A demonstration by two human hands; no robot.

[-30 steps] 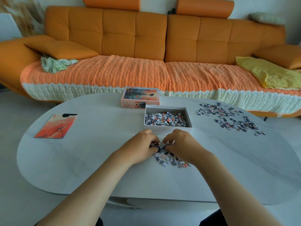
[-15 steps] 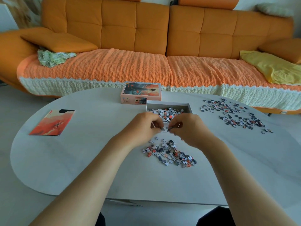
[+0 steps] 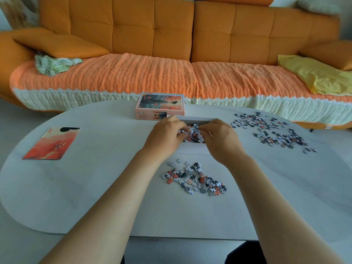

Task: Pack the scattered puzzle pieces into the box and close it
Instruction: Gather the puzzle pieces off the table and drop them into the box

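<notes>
The open white box (image 3: 192, 149) stands at the table's middle, partly filled with small puzzle pieces (image 3: 193, 130). My left hand (image 3: 165, 136) and my right hand (image 3: 221, 140) hover together over the box, fingers curled round a bunch of pieces just above those inside. A loose heap of pieces (image 3: 194, 178) lies on the table in front of the box, between my forearms. A larger scatter of pieces (image 3: 272, 132) spreads to the right of the box. The pink lid (image 3: 160, 105) with the picture sits behind the box, slightly left.
A reference picture card (image 3: 52, 143) lies flat on the left of the oval grey table (image 3: 95, 187). An orange sofa (image 3: 171, 77) with cushions and a yellow cloth (image 3: 316, 75) runs along the far side, close to the table's back edge.
Both hands gathered pieces from the near heap, lifted them and moved forward; they are now over the box. The near heap is smaller and more spread.
</notes>
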